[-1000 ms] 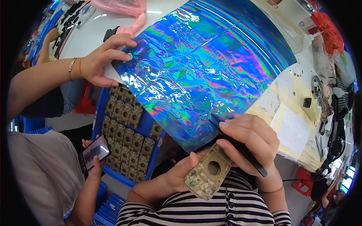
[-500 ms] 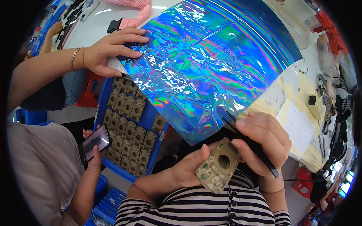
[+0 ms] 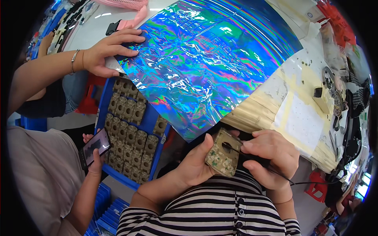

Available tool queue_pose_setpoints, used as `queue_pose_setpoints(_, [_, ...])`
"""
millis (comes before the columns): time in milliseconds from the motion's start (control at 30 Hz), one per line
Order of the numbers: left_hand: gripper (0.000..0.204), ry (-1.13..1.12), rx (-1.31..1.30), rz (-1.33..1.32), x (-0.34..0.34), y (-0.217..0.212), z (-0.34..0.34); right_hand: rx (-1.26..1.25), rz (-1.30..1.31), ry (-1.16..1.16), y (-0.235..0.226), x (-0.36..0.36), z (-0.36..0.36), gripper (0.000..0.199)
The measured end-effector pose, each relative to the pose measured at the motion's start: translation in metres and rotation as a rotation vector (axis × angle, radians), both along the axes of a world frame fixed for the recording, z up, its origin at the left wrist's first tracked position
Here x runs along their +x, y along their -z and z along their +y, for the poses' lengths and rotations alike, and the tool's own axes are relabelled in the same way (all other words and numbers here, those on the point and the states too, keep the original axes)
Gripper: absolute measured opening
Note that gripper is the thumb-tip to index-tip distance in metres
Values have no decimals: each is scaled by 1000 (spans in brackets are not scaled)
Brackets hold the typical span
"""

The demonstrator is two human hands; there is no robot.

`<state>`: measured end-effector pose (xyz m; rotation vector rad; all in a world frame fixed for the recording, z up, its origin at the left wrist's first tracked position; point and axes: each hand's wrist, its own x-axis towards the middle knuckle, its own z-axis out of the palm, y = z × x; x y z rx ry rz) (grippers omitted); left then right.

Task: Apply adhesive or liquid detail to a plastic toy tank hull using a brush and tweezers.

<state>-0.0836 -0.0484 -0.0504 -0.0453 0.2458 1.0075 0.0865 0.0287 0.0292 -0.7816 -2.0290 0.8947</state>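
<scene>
My left hand [image 3: 195, 165] grips a tan, camouflage-patterned casing [image 3: 222, 162] by its edge, thumb on top, tilted in front of my striped shirt. The casing has a round dark hole in its face. In my right hand [image 3: 277, 155] is a pair of black tweezers [image 3: 258, 159], pinched between thumb and fingers, its tips at the casing's hole. Whether the tips hold anything is too small to tell. Just beyond the casing, a shiny iridescent blue film sheet [image 3: 197, 74] covers much of the worktable.
A co-worker's hand [image 3: 112, 51] rests on the film's left edge. Another person's hand holds a phone [image 3: 94, 147] over a blue tray [image 3: 151, 173] of similar casings [image 3: 128, 133]. At right lie white paper [image 3: 297, 122], a small block [image 3: 323, 98] and a black cable [image 3: 315, 183].
My right hand has lowered the tweezers from above the film's near corner to the casing's hole. The casing has turned slightly in my left hand. The view has shifted a little.
</scene>
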Motion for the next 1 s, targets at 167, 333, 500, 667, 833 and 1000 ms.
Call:
queue_pose_setpoints(167, [71, -34, 10, 150, 4, -4, 0, -54, 10, -18, 0, 10, -10, 27])
queue_pose_setpoints(333, [68, -61, -19, 197, 6, -3, -1, -66, 24, -42, 1, 11, -17, 26])
queue_pose_setpoints(500, [63, -106, -38, 278, 7, 0, -5, -51, 25, -23, 2, 14, -21, 25])
queue_pose_setpoints(667, [55, -223, 5, 447, 11, -6, -7, -32, 25, -18, 6, 15, -23, 24])
queue_pose_setpoints(833, [53, -248, -1, 472, 12, -9, -8, 3, 19, -10, 9, 15, -23, 26])
queue_pose_setpoints(1000, [53, -233, -20, 461, 12, -8, -9, 3, 35, -14, 10, 14, -22, 28])
